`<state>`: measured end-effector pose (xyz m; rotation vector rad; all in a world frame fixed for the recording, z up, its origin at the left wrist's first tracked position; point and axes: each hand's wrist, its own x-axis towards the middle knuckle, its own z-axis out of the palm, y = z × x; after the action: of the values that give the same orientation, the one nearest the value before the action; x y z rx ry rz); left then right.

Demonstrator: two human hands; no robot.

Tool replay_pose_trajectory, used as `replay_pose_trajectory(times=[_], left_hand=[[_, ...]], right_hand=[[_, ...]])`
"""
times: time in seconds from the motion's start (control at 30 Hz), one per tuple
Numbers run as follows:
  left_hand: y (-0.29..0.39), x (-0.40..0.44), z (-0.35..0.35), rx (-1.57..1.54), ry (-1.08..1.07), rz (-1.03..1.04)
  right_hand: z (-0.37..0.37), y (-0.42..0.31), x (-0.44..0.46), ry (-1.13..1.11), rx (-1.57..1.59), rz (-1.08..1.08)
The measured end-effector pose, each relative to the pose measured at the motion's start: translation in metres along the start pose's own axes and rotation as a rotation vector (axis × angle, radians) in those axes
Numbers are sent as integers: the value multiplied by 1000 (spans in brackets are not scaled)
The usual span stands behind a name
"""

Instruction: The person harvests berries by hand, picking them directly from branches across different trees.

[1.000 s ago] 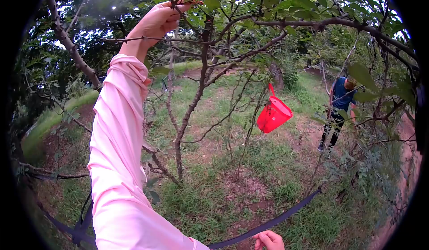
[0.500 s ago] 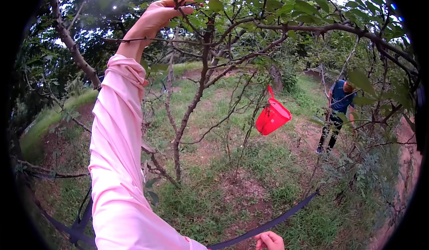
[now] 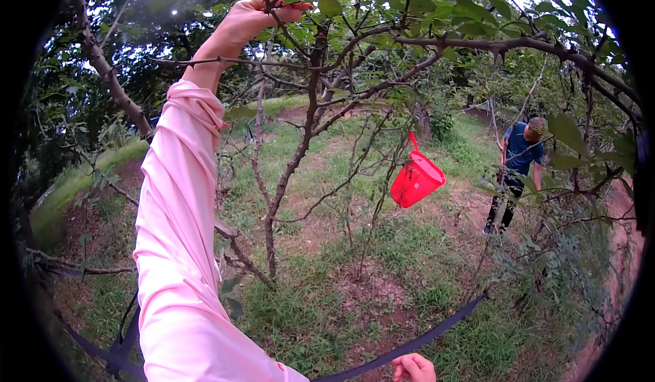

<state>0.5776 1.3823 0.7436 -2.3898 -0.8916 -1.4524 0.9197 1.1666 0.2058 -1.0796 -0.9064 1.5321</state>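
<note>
My left hand [image 3: 263, 22], at the end of a pink sleeve [image 3: 181, 232], reaches up among the thorny branches of a small tree [image 3: 300, 153]. Its fingers are pinched together on what look like small red berries [image 3: 307, 6], mostly hidden by the fingertips. Green leaves [image 3: 330, 7] hang just right of those fingers. At the bottom edge, my right hand [image 3: 413, 368] is low and only partly in view. Its fingers are curled closed, and whatever they may hold is hidden. A dark strap [image 3: 416, 341] runs close beside it.
A red bucket [image 3: 417, 183] hangs tilted from thin branches by its handle. A long thorny branch [image 3: 505, 42] crosses the upper right. Another person [image 3: 522, 153] in a blue top bends among bushes at right. Grass and bare soil [image 3: 379, 290] cover the slope below.
My left hand has shifted slightly right, its fingertips now over the small red spot. My right hand has barely moved. The other person's head has come out from behind leaves.
</note>
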Motion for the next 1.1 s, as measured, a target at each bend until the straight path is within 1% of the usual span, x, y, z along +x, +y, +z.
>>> replay_pose_trajectory(times=[0.07, 0.17, 0.37, 0.47, 0.57, 0.67, 0.77, 0.97, 1.1], left_hand=[[-1, -1, 4, -48, 10, 10], [-5, 0, 7, -5, 54, -14], [-12, 3, 9, -95, 40, 32], [-15, 4, 6, -12, 78, -16], [-17, 1, 9, -35, 165, -11], [-26, -1, 4, 12, 185, -19], [-33, -2, -1, 91, 220, 73], [-44, -10, -1, -88, 291, 130], [-68, -4, -6, -65, 334, 141]], right_hand=[[1, 0, 1, 15, 14, 8], [2, 0, 4, 22, 34, 4], [4, -3, 6, 34, 1, -13], [4, -5, 6, 27, 1, -16], [4, -5, 7, 8, -2, -6], [2, -1, 9, -3, 4, 2], [1, 3, 11, -9, 15, -2], [-1, 3, 11, -13, 26, 7], [-1, 1, 12, -9, 29, 10]])
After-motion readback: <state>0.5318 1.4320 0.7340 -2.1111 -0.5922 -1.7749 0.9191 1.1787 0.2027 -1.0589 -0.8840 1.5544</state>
